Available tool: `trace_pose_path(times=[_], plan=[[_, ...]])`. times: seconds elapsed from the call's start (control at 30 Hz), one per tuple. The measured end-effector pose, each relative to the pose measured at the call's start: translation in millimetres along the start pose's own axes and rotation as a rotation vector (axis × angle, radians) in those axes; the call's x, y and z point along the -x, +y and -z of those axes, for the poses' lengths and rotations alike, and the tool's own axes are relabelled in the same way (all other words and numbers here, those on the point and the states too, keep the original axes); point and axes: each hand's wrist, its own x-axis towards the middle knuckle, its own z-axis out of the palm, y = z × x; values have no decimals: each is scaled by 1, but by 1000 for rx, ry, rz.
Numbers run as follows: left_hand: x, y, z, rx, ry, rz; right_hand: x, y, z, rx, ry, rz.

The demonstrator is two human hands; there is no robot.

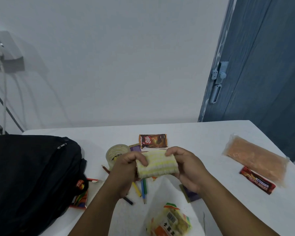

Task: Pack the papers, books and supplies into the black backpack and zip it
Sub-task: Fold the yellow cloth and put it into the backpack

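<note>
Left hand (126, 166) and right hand (186, 166) both grasp the folded cloth (156, 165), right of the backpack (32, 176). Judgement: keep it compact, then open the backpack.

A plain pale wall (117, 62) fills the back under soft, even light. At right stands a blue-grey door (262, 65) with a pale latch (219, 74) on its edge. At far left a white socket (6, 50) holds a plug, its cable (4, 99) hanging down. A white table (194, 138) spans the foreground.
</note>
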Motion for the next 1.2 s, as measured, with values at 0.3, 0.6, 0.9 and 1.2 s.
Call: trace_pose_path(times=[0.3, 0.6, 0.9, 1.2], plan=[[0, -3, 8, -154, 163, -249, 1, 9, 0, 133, -85, 38], [12, 7, 6, 69, 155, -4, -2, 15, -5, 249, 108, 217], [28, 1, 35, -63, 258, -97, -11, 31, -30, 270, -6, 141], [55, -15, 141, -804, 691, -118, -38, 62, -76, 152, -15, 121]])
